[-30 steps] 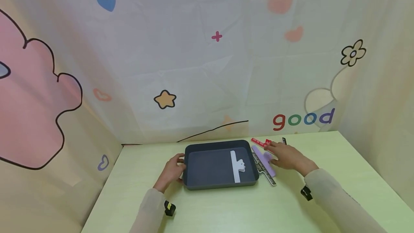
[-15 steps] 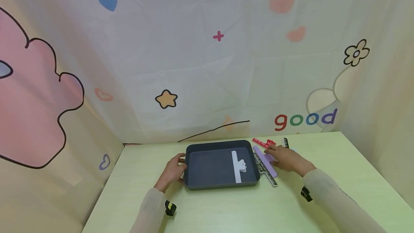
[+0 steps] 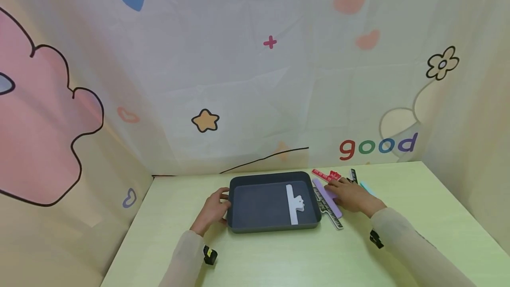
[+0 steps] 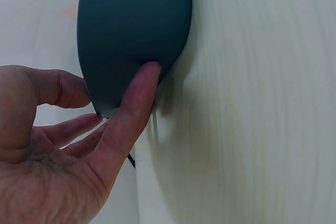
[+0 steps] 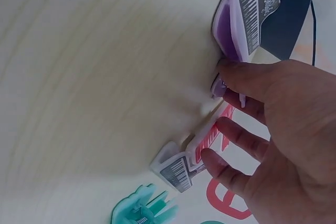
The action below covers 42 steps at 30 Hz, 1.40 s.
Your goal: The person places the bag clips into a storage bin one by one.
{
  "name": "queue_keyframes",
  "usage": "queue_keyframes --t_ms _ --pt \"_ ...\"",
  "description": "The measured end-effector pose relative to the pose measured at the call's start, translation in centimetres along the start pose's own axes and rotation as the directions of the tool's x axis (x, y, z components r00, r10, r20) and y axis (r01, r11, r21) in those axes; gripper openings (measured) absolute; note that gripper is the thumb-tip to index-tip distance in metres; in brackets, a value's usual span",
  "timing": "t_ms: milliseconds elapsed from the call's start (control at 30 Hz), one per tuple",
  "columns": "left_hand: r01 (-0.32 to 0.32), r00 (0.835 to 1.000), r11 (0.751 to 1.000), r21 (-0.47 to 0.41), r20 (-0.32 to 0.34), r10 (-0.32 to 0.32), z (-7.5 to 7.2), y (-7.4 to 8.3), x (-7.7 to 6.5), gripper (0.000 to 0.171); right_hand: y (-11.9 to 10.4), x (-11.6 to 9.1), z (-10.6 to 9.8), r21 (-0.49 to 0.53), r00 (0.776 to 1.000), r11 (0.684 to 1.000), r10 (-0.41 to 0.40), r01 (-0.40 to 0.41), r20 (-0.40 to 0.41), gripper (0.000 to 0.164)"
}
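Observation:
My left hand (image 3: 213,211) holds the left end of a dark grey rectangular tray (image 3: 255,205), with fingertips against its end wall (image 4: 136,24) in the left wrist view. Inside the tray, toward its right side, lies a white clip (image 3: 292,207) with a long flat bar. Just right of the tray, my right hand (image 3: 352,196) pinches the handle of a purple long-bar clip (image 3: 327,198) between thumb and index finger; the handle is partly hidden. Its other fingers are spread over a red clip (image 5: 210,140). A black-and-white piano-key clip (image 3: 336,221) lies between tray and purple clip.
Behind the right hand are a second black-and-white clip (image 3: 353,175) and a teal clip (image 5: 139,208). A patterned cloth (image 3: 239,79) hangs along the back edge of the pale green table (image 3: 271,260).
My right hand has come down and slightly nearer onto the purple clip's handle, uncovering more of the red clip and the teal one. The left hand stays at the tray.

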<state>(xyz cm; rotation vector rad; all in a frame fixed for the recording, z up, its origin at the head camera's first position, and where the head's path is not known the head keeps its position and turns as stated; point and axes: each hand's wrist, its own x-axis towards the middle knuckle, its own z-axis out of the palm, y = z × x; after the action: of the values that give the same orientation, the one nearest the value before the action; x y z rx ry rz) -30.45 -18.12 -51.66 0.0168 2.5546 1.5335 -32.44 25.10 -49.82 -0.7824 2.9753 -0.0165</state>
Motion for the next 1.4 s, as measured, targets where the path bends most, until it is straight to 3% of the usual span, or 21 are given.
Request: queue_keyframes --t_ms 267,800,1100,1400 --pt "-0.005 1.000 1.000 0.010 0.004 0.005 0.0 -0.1 0.1 0.055 0.0 0.2 0.3 -0.048 1.000 0.999 -0.007 0.006 -0.029 0.049" --pt "-0.003 1.000 1.000 0.006 0.009 0.003 0.1 0.0 0.0 0.055 0.0 -0.2 0.1 -0.040 0.997 0.999 0.022 -0.025 -0.070 0.049" --pt "-0.005 1.000 1.000 0.007 0.003 0.005 0.1 0.0 -0.1 0.054 -0.9 -0.8 -1.3 -0.058 0.991 0.998 -0.022 0.014 -0.132 0.052" --pt "-0.005 1.000 1.000 0.016 0.002 0.005 0.2 0.2 -0.2 0.055 -1.6 -0.9 -2.8 -0.086 0.980 0.996 -0.045 0.029 -0.195 0.044"
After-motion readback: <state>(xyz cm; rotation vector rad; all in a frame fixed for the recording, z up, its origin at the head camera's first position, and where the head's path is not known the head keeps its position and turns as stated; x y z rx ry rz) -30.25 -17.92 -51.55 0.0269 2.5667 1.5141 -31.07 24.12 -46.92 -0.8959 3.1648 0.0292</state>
